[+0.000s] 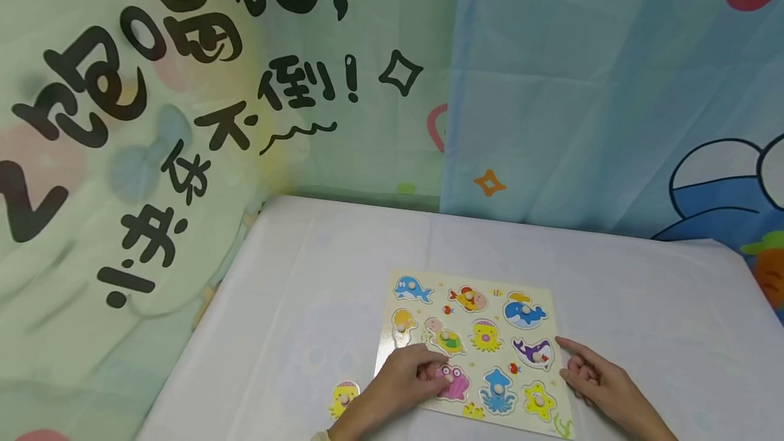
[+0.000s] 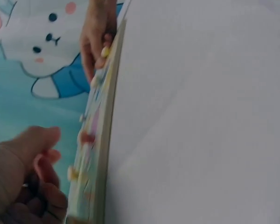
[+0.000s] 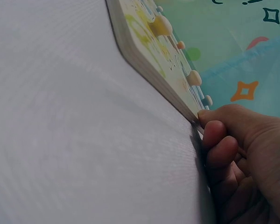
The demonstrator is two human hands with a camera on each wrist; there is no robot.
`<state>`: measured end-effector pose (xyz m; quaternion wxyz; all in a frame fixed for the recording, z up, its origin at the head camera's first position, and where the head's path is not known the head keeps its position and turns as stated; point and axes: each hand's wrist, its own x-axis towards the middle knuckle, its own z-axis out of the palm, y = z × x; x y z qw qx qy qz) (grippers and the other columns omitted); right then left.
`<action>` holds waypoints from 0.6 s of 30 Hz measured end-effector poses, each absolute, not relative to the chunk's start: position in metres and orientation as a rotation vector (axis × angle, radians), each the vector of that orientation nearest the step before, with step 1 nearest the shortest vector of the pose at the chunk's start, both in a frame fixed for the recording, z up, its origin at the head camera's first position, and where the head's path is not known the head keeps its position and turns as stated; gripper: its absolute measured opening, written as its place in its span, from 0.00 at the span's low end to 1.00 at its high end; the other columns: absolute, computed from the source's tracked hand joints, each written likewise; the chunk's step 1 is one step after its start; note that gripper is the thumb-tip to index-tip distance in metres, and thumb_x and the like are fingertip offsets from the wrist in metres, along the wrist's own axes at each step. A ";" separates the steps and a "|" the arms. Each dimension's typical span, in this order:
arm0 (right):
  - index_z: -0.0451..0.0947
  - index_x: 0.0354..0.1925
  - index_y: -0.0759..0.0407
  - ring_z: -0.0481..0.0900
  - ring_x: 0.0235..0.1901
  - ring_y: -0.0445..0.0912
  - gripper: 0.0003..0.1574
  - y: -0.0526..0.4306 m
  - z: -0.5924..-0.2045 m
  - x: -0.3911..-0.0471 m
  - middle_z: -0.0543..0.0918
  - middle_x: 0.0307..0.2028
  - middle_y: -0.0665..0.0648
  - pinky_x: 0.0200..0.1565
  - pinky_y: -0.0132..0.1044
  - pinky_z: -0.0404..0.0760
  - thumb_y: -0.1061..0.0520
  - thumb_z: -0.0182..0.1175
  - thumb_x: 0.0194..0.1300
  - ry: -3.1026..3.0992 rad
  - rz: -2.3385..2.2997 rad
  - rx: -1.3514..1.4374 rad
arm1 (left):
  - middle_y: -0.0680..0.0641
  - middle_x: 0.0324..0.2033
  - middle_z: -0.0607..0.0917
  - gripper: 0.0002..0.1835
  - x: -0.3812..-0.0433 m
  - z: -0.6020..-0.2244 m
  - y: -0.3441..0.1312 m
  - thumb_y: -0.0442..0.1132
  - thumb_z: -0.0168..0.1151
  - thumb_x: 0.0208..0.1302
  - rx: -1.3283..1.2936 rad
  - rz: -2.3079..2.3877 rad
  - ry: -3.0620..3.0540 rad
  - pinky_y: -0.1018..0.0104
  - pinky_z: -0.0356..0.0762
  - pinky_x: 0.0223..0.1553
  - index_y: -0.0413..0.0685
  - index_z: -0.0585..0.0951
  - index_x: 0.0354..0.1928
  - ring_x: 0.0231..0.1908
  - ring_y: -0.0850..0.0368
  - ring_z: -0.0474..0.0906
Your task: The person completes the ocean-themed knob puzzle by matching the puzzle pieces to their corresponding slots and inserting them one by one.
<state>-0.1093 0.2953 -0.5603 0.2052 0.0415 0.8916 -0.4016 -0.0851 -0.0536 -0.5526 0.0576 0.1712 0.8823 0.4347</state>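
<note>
A wooden peg puzzle board [image 1: 468, 367] with sea-animal pieces lies flat on the white table. My left hand [image 1: 412, 378] is over its lower left part, thumb and fingertips beside the pink crab piece [image 1: 454, 384]. In the left wrist view those fingers are loosely curled with nothing between them, apart from the knobs. At the board's right edge, my right hand [image 1: 603, 381] rests with index finger and thumb against the side. The right wrist view shows the thumb [image 3: 224, 117] at the board's edge. A loose yellow octopus piece [image 1: 343, 399] lies left of the board, partly behind my left forearm.
The white tablecloth [image 1: 294, 305] spreads around the board. Behind the table hang a green curtain [image 1: 367, 162] with black lettering and a blue curtain [image 1: 569, 121]. On the board, the blue squid [image 1: 497, 393] and yellow starfish [image 1: 539, 401] sit along the near row.
</note>
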 end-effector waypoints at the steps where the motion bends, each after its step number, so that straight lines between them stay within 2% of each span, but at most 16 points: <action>1: 0.59 0.71 0.59 0.71 0.23 0.44 0.40 0.295 -0.561 -0.109 0.73 0.31 0.54 0.25 0.30 0.74 0.50 0.60 0.66 2.485 -1.117 0.112 | 0.58 0.22 0.77 0.12 -0.086 -0.553 -0.061 0.41 0.70 0.57 0.511 1.399 2.650 0.81 0.65 0.24 0.47 0.87 0.43 0.23 0.76 0.64; 4: 0.60 0.71 0.60 0.71 0.22 0.43 0.40 0.295 -0.560 -0.109 0.73 0.31 0.54 0.25 0.29 0.73 0.51 0.60 0.66 2.497 -1.102 0.098 | 0.55 0.23 0.79 0.12 -0.089 -0.553 -0.087 0.39 0.70 0.57 0.448 1.565 2.634 0.79 0.70 0.24 0.44 0.86 0.43 0.23 0.74 0.67; 9: 0.60 0.70 0.61 0.71 0.22 0.43 0.40 0.294 -0.558 -0.109 0.73 0.31 0.54 0.24 0.29 0.73 0.51 0.60 0.66 2.505 -1.098 0.083 | 0.58 0.24 0.78 0.11 -0.082 -0.554 -0.142 0.42 0.70 0.57 0.210 1.590 2.649 0.75 0.74 0.27 0.48 0.86 0.42 0.25 0.71 0.70; 13: 0.61 0.69 0.62 0.71 0.21 0.43 0.38 0.294 -0.560 -0.109 0.73 0.29 0.53 0.23 0.29 0.73 0.52 0.61 0.66 2.528 -1.116 0.066 | 0.58 0.24 0.76 0.10 -0.067 -0.557 -0.177 0.42 0.71 0.56 0.044 1.564 2.634 0.76 0.73 0.28 0.52 0.87 0.41 0.25 0.70 0.70; 18: 0.62 0.69 0.63 0.70 0.20 0.42 0.37 0.293 -0.562 -0.107 0.73 0.28 0.53 0.22 0.29 0.73 0.54 0.61 0.65 2.557 -1.121 0.049 | 0.58 0.23 0.76 0.09 -0.049 -0.560 -0.195 0.42 0.72 0.55 0.030 1.512 2.668 0.76 0.71 0.27 0.52 0.87 0.38 0.24 0.71 0.69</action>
